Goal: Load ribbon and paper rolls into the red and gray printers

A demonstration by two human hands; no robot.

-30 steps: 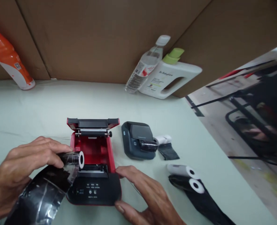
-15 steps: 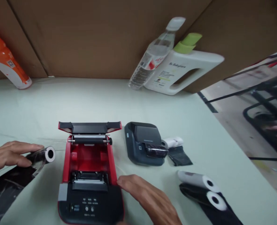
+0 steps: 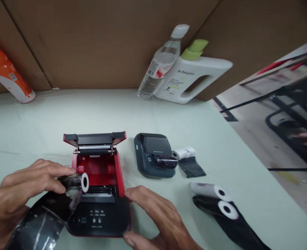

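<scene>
At the open printer (image 3: 98, 222), my left hand (image 3: 25, 184) grips a black roll (image 3: 74, 181) (film (image 3: 41, 220) trailing), my open right hand (image 3: 161, 213) steadies its side, and any shift calls for slack.

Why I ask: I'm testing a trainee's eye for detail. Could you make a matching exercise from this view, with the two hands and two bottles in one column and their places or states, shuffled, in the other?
1. Left hand
2. Right hand
3. Clear bottle
4. Orange bottle

A. Right next to the white jug with a green cap
B. At the right side of the open red-and-black device
C. By the brown board, far left
D. Holding a roll of black film

Pairs: 1-D, 2-B, 3-A, 4-C
</scene>
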